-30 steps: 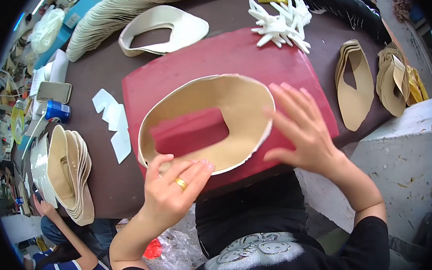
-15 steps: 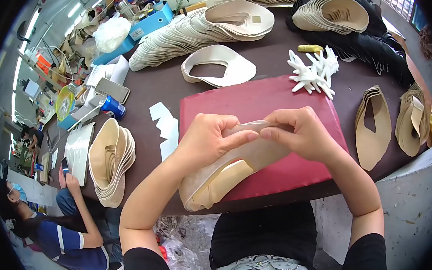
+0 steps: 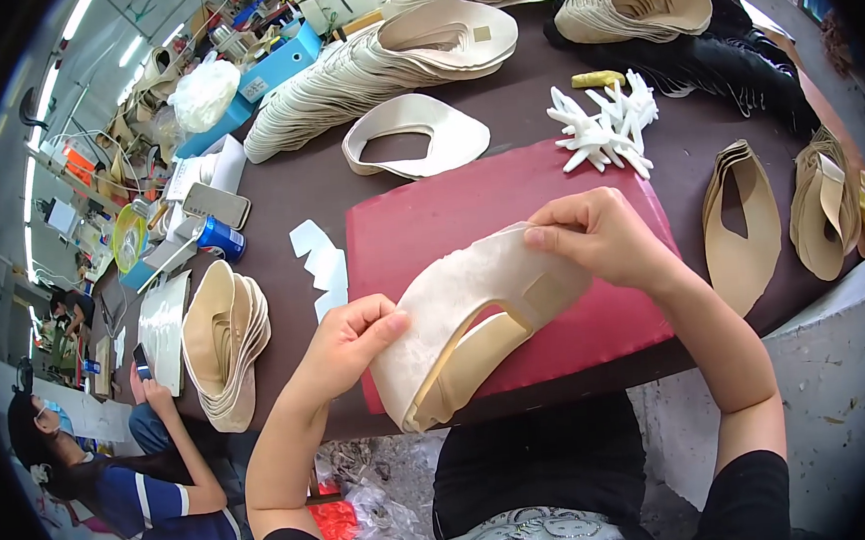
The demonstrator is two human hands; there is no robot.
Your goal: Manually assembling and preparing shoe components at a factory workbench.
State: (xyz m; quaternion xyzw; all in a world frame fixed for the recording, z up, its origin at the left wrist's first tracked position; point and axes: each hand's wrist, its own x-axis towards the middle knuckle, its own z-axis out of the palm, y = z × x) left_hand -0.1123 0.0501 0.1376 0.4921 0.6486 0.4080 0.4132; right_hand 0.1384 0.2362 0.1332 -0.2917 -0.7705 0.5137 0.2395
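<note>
Moved apart, left hand [image 3: 343, 348] and right hand [image 3: 603, 238] pinch a beige piece [image 3: 465, 280], the blue can [image 3: 221, 239] seemingly unreadable.

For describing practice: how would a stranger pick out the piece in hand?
On the brown table lies a red mat. Seen partly against it, the left hand and right hand pinch a pale, curved piece, tan inside. Unlike pieces resting on the table, it is held up.

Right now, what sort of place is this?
Probably a shoemaking workshop: a fanned row of beige shoe-upper-like pieces on the brown table, a similar piece pinched by left hand and right hand.
</note>
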